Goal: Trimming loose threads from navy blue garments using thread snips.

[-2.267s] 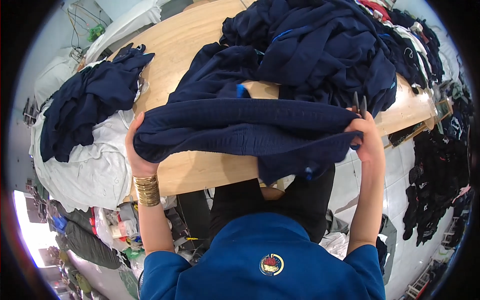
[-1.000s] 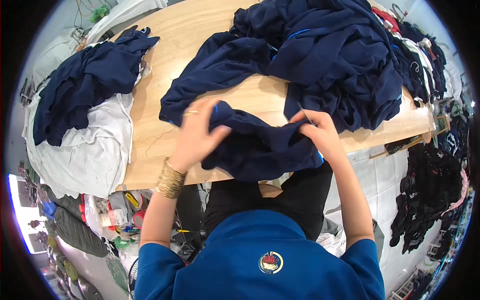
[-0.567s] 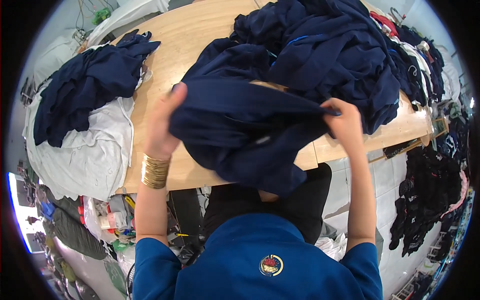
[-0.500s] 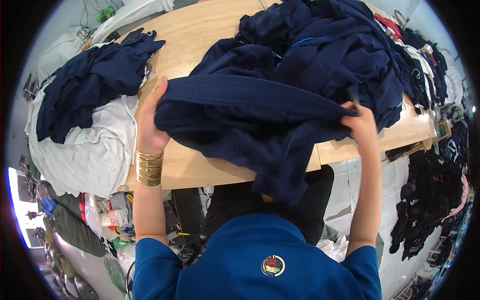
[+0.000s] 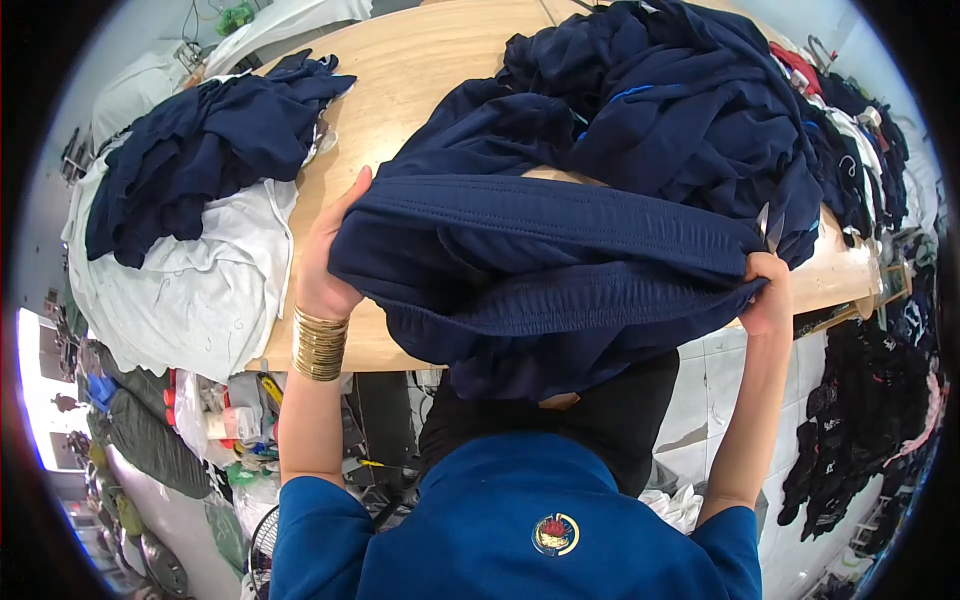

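Observation:
Navy elastic-waist pants (image 5: 585, 215) are stretched between my hands at the table's near edge, their waist opening facing me. My left hand (image 5: 328, 272) grips the left end of the waistband; its thumb stands up outside and the other fingers are hidden by the cloth. At the right end, my right hand (image 5: 768, 296) is closed on the waistband. Small metal snips (image 5: 770, 230) stick up out of that same hand, blades pointing away from me. The lower part of the pants hangs over the edge toward my lap.
A big heap of navy garments (image 5: 690, 120) covers the far right of the wooden table (image 5: 410, 60). On the left, more navy garments (image 5: 210, 150) lie on white cloth (image 5: 180, 300). Dark clothes (image 5: 850, 420) hang at the right. Bags and clutter (image 5: 225, 420) sit below left.
The waistband has been pulled wider and its opening now faces me. My right hand has moved right and lower, and the snips' blades show clearly now.

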### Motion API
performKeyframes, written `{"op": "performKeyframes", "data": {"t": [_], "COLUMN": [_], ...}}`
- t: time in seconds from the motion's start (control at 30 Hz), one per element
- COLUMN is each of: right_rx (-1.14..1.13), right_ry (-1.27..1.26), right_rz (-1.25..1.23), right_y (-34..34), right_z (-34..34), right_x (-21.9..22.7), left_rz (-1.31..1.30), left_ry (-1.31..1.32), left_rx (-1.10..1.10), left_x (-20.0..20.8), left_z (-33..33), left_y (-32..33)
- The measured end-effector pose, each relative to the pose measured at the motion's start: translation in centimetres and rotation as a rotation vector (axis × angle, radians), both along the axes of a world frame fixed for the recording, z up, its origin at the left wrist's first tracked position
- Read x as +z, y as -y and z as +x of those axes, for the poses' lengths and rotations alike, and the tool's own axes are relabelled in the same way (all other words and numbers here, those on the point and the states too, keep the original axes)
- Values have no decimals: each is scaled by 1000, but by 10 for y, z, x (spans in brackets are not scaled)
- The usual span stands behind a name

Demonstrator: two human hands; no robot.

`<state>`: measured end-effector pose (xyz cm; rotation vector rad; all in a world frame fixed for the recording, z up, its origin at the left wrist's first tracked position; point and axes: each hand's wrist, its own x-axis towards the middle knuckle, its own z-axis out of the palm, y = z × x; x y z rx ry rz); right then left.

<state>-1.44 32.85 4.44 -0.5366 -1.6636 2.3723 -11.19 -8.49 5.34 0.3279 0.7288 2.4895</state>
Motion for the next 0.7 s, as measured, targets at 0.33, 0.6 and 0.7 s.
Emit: {"op": "performKeyframes", "data": {"t": [0.33, 0.6, 0.7], "right_rx": [-44, -16, -32], "right_ry": [28, 35, 87], "right_rz": [-22, -181, 36], "right_y": [23, 17, 26], "right_z": [-3, -4, -9], "right_x": [19, 5, 17], "left_rz": [28, 48, -110], "left_ry": [-28, 8, -73], "left_rx": [-53, -127, 77], "left_x": [-9, -11, -5], "left_z": [-7, -11, -9], "left_y": [6, 3, 4]}}
